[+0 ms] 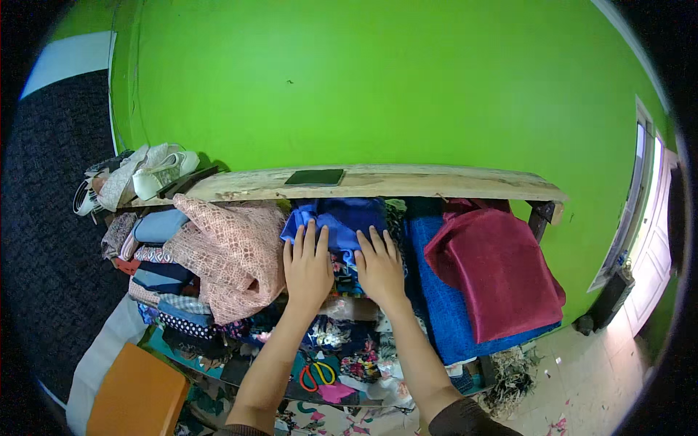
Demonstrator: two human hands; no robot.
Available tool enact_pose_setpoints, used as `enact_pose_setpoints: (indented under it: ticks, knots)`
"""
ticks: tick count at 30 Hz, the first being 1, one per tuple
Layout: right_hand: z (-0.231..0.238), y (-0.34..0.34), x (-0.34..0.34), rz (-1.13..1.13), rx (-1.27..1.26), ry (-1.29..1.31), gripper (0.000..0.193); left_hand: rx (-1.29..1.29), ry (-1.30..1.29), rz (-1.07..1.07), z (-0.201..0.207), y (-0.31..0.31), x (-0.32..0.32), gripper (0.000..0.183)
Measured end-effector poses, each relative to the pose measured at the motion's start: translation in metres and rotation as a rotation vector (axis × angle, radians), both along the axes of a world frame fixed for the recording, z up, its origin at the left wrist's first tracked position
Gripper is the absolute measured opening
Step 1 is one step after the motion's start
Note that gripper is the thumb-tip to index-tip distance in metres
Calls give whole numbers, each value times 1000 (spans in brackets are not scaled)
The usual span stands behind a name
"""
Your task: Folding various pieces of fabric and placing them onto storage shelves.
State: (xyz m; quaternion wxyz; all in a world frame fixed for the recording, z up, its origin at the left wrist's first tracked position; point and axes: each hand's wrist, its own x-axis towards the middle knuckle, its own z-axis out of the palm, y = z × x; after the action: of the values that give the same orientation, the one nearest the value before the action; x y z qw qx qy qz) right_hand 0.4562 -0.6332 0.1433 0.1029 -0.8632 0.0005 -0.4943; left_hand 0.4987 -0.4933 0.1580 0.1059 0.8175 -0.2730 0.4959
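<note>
Both my arms reach forward to a bright blue cloth (352, 212) lying on a stack of folded fabrics under a wooden plank. Flat on its left part rests my left hand (308, 265), fingers stretched out and slightly apart. My right hand (379, 269) lies at the cloth's right front edge, its fingers also extended. Neither hand grips anything. To the left of my hands a pink patterned lace cloth (233, 254) drapes over the pile. On the right a shiny maroon cloth (498, 269) lies over a dark blue textured fabric (436, 291).
A wooden plank (436, 182) spans the back, with a dark flat rectangular object (315, 177) on it. Scissors (318, 376) with red and yellow handles lie in front of the stacks. An orange-brown panel (138, 392) stands at the lower left. Bundled scraps (512, 381) sit at lower right.
</note>
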Motion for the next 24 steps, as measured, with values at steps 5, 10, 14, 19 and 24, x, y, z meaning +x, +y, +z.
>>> enact_pose_setpoints:
  ticks: [5,10,14,19,24]
  knots:
    - [-12,19,-80,271,62,76,38,-145,170,-143,-36,-21,-64,49]
    - [-45,3,-125,342,137,164,40,-209,341,-303,-79,-45,-103,48]
    - [-54,-7,-167,426,229,220,37,-359,524,-599,-90,-53,-142,44]
    - [-60,-8,-224,504,275,115,32,-490,734,-634,-90,-49,-188,23]
    - [-52,-48,-252,325,36,120,41,-523,873,-612,-93,-53,-221,17]
